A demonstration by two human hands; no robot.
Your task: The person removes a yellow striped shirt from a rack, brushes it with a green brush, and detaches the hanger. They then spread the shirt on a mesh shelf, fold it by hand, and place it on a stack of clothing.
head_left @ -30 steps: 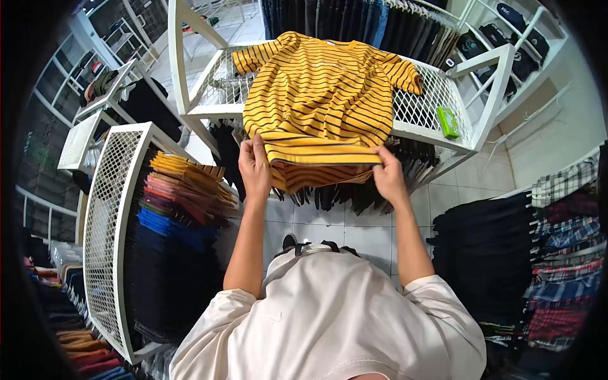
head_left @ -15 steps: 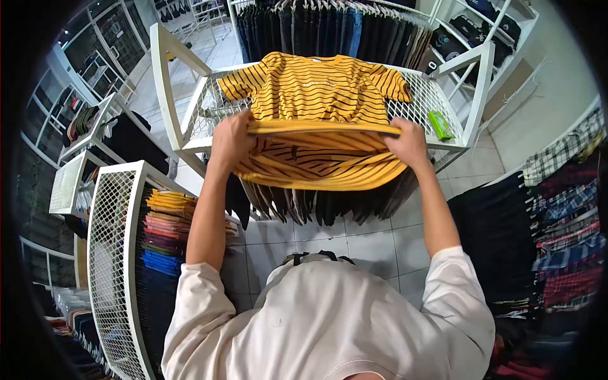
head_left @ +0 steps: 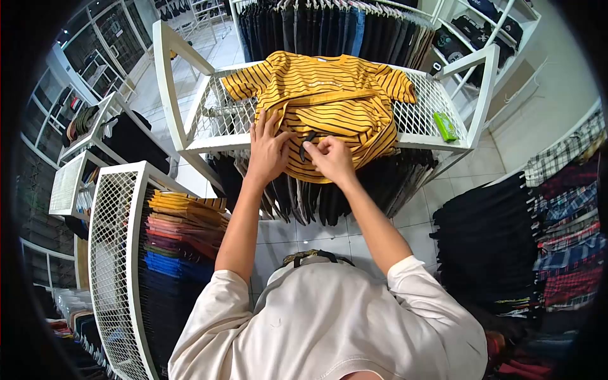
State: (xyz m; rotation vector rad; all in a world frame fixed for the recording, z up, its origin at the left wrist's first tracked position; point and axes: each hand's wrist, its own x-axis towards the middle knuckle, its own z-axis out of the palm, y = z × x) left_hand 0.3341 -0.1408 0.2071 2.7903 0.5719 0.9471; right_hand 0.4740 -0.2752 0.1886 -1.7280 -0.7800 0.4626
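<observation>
A yellow T-shirt with black stripes (head_left: 335, 76) lies on a white mesh rack top (head_left: 418, 117), its sleeves spread and its hem folded up toward the chest. Over the front edge, its lower part bulges and hangs down. My left hand (head_left: 269, 149) rests on the fabric at the shirt's left side, fingers spread. Close beside it, my right hand (head_left: 330, 158) has thumb and fingers pinched on a small black object (head_left: 308, 144) against the shirt. What kind of object it is I cannot make out.
A bright green packet (head_left: 445, 126) lies on the rack's right side. Dark trousers (head_left: 316, 199) hang beneath. To the left stands a mesh-topped rack (head_left: 117, 253) with coloured shirts (head_left: 174, 221); plaid shirts (head_left: 570, 234) hang at right. Jeans (head_left: 304, 31) hang behind.
Both hands have let go of the raised hem and come down and inward onto the shirt. The opening has collapsed into folds. My right hand now pinches the small black object.
</observation>
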